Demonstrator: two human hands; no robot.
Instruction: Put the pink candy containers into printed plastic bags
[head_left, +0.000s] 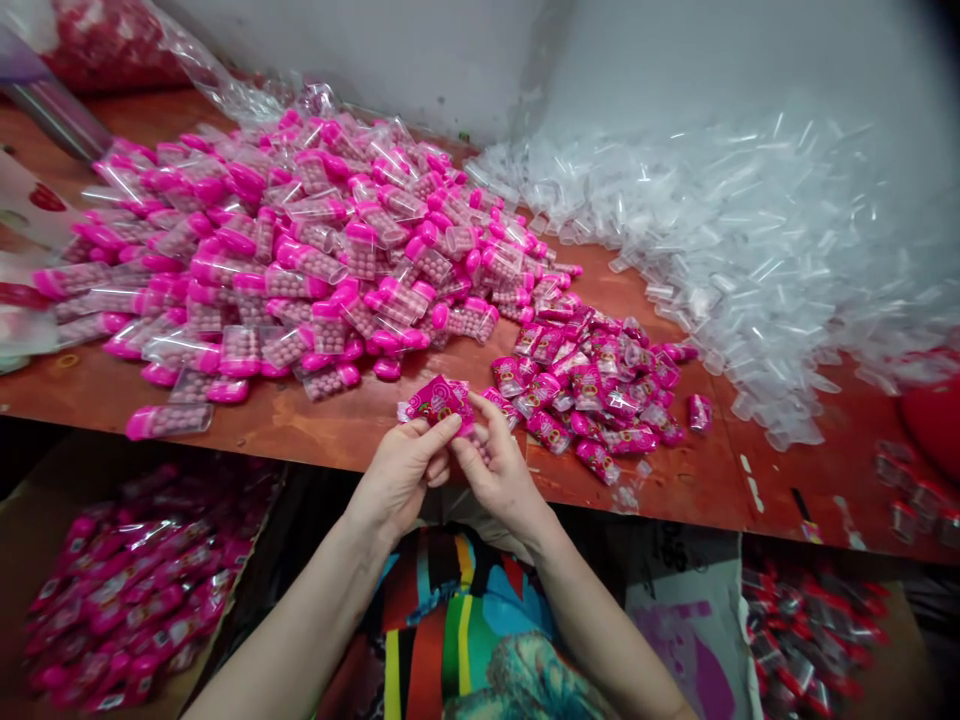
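Note:
Just over the table's front edge, my left hand point(409, 468) pinches a pink printed wrapper point(437, 400) between thumb and fingers. My right hand point(501, 462) is closed at the wrapper's right end. Pink candy beads point(480, 446) show between its fingers; whether they sit in a clear bottle inside the wrapper is hidden. To the right of my hands lies a heap of small pink wrapped packs point(589, 385). A large pile of clear bottles with pink caps and pink beads point(322, 250) spreads behind and to the left.
Clear plastic tubes point(720, 240) are heaped at the right against the wall. The reddish table point(720, 480) ends close before my body. Below it stand a box of pink packs point(142, 590) at left and one of red-capped items point(814, 630) at right.

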